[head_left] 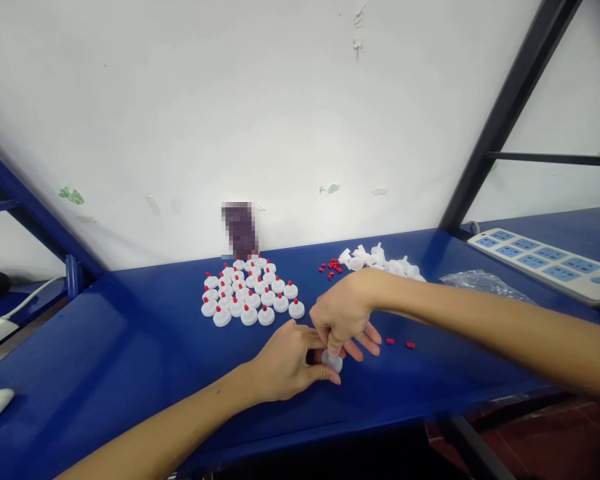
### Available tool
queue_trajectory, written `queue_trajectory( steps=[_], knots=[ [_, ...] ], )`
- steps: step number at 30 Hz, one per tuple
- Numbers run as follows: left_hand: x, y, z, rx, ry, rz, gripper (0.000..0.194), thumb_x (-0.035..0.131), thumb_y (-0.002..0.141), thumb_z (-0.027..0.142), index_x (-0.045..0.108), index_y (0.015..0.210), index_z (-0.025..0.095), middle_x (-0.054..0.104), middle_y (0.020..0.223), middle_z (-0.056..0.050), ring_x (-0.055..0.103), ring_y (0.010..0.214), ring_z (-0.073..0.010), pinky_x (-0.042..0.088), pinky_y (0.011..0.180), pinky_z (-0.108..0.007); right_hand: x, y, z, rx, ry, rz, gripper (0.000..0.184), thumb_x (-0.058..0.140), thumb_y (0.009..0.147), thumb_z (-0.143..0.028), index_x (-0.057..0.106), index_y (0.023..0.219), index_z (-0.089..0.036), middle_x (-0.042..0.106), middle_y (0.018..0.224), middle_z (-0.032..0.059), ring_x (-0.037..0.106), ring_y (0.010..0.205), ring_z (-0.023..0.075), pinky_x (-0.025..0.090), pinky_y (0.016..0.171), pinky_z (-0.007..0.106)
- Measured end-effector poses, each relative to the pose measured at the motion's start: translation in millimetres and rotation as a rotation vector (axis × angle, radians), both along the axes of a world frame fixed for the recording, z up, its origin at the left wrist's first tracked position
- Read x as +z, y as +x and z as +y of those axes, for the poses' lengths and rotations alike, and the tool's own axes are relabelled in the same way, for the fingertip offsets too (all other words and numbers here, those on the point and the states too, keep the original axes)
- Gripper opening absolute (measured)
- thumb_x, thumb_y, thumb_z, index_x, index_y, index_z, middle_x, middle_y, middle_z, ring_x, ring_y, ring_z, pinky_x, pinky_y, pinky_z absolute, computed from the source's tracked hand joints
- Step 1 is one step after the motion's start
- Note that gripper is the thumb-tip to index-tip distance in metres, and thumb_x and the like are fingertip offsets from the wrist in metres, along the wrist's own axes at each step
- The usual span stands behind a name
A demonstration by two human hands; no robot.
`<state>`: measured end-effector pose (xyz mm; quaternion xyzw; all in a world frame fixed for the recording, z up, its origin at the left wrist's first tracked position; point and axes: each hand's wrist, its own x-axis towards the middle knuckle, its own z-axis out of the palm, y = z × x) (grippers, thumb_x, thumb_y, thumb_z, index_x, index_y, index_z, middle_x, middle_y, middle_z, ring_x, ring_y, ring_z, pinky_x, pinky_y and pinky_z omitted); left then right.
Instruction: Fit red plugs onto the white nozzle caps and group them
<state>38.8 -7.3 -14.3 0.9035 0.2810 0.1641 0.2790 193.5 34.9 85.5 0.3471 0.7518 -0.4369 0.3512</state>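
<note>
Clock positions read from the held part, blue table as the dial. Left hand [290, 363] comes in from 8 o'clock; fingers narrow, thumb and fingers around a whitish round cap [332, 362] at the near part of the blue table [130, 347]. Right hand [343, 312] comes in from 3 o'clock, over the left hand's fingers — thumb and fingertips bunched down at the top of that cap; cannot tell if they grip a small piece, view blocked.

Two loose red pieces [410, 345] lie at 3 o'clock, just apart from each other. Small red pile [334, 264] at 12, next to a heap of white parts [379, 253] at 1. At 10 to 11: a group of red-tipped white caps [249, 316], standing upright, close together. Pixelated dark object [241, 228] against the wall at 11. Clear plastic bag [480, 283] and white power strip [545, 263] at 2.
</note>
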Motion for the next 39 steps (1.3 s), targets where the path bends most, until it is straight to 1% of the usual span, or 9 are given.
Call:
queue_trajectory(
  steps=[4,8,12,15,17,23,26,33,39],
  knots=[
    [0.4,0,0,-0.001,0.012,-0.005,0.026,0.076,0.082,0.044,0.073,0.090,0.020,0.066,0.071,0.002,0.061,0.069,-0.0160,0.042,0.070,-0.026,4.7,-1,2,0.052,-0.019,-0.024,0.030,0.054,0.092,-0.023,0.059,0.064,-0.015,0.067,0.057,0.0014,0.064,0.046,0.0156,0.056,0.048,0.030],
    [3.3,-3,2,0.017,0.066,0.016,0.026,0.073,0.086,0.042,0.073,0.099,0.021,0.068,0.092,-0.003,0.064,0.083,-0.0192,0.046,0.076,-0.028,10.1,6,15,0.069,0.121,0.050,0.033,0.065,0.086,-0.042,0.064,0.067,-0.015,0.067,0.059,0.0023,0.064,0.047,0.0169,0.053,0.050,0.030],
    [4.1,-6,5,0.108,0.183,0.108,0.033,0.069,0.088,0.043,0.071,0.113,0.022,0.066,0.098,-0.005,0.065,0.082,-0.0202,0.048,0.072,-0.029,7.5,39,36,-0.076,0.535,0.343,0.036,0.055,0.091,-0.045,0.070,0.086,-0.013,0.070,0.071,0.0044,0.060,0.057,0.0129,0.044,0.056,0.025],
    [6.7,-9,4,0.152,0.281,0.200,0.029,0.066,0.088,0.042,0.070,0.105,0.019,0.068,0.089,-0.004,0.065,0.075,-0.0209,0.046,0.065,-0.031,-2.4,78,49,-0.314,0.905,0.496,0.036,0.052,0.091,-0.043,0.072,0.096,-0.013,0.068,0.072,0.0042,0.056,0.060,0.0132,0.040,0.059,0.026],
    [11.1,-11,5,0.165,0.356,0.281,0.027,0.063,0.087,0.043,0.069,0.096,0.018,0.068,0.082,-0.004,0.066,0.073,-0.0233,0.044,0.063,-0.032,-8.0,104,55,-0.406,1.033,0.490,0.038,0.051,0.090,-0.044,0.072,0.095,-0.012,0.065,0.068,0.0038,0.054,0.060,0.0143,0.037,0.058,0.027],
    [25.8,-21,13,0.220,0.647,0.393,0.028,0.064,0.081,0.044,0.062,0.086,0.016,0.064,0.083,-0.007,0.061,0.076,-0.0273,0.045,0.069,-0.039,-10.7,160,59,-0.580,1.113,0.479,0.041,0.047,0.091,-0.047,0.071,0.094,-0.013,0.061,0.061,0.0022,0.054,0.056,0.0160,0.040,0.060,0.029],
    [27.5,-24,18,0.233,0.682,0.381,0.027,0.062,0.083,0.043,0.061,0.089,0.017,0.063,0.085,-0.007,0.059,0.078,-0.0265,0.043,0.070,-0.039,-15.6,174,53,-0.594,1.101,0.484,0.041,0.048,0.091,-0.048,0.071,0.095,-0.014,0.068,0.076,0.0056,0.059,0.067,0.0187,0.043,0.065,0.031],
    [25.2,-26,25,0.260,0.772,0.387,0.021,0.067,0.083,0.035,0.059,0.092,0.018,0.063,0.088,-0.006,0.057,0.079,-0.0246,0.039,0.071,-0.037,-35.3,192,42,-0.594,1.033,0.579,0.037,0.056,0.088,-0.050,0.070,0.107,-0.022,0.064,0.125,0.0090,0.058,0.114,0.0289,0.047,0.092,0.040],
    [16.2,-32,41,0.303,0.916,0.350,0.021,0.069,0.088,0.033,0.056,0.080,0.019,0.061,0.074,-0.001,0.053,0.070,-0.0213,0.034,0.065,-0.034,-45.4,188,41,-0.690,1.129,0.792,0.029,0.060,0.088,-0.050,0.070,0.103,-0.027,0.061,0.125,0.0064,0.059,0.108,0.0287,0.053,0.080,0.038]
  ],
)
